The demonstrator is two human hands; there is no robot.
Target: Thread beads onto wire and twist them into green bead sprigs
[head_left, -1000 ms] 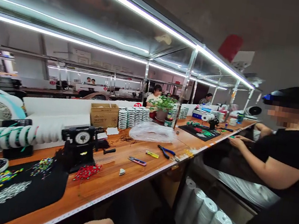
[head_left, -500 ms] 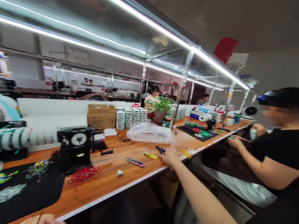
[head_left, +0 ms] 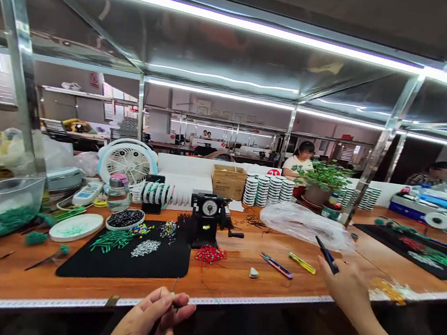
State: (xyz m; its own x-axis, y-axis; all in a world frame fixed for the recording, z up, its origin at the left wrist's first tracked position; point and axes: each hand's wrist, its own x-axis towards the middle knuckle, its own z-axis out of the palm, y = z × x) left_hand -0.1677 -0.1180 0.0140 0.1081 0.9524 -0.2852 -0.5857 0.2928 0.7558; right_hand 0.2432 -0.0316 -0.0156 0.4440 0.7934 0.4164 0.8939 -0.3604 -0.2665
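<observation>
My left hand (head_left: 154,317), at the table's front edge, is closed in a pinch. A thin dark strand (head_left: 176,283), wire or thread, stands up from the fingertips; its lower part is hidden. My right hand (head_left: 346,286) is wrapped round dark pliers (head_left: 326,254) with some blue on them, held above the table at right. Beside them lie a yellow pen-like tool (head_left: 302,263) and thread snips (head_left: 277,265). Left of these are a small white piece (head_left: 253,273) and a pile of red leads with beads (head_left: 210,254).
A black mat (head_left: 123,273) bears green, silver and coloured small parts. Behind it stands a black counter machine (head_left: 207,218) with a crank. A plastic bag (head_left: 303,221), stacked spools (head_left: 268,191), a carton (head_left: 227,184) and a fan (head_left: 128,162) line the back. A metal post (head_left: 384,147) rises at right.
The view has swung left. My right hand has taken hold of the pliers, which lay on the table, and lifted them. My left hand, still pinching the strand, shows more fully.
</observation>
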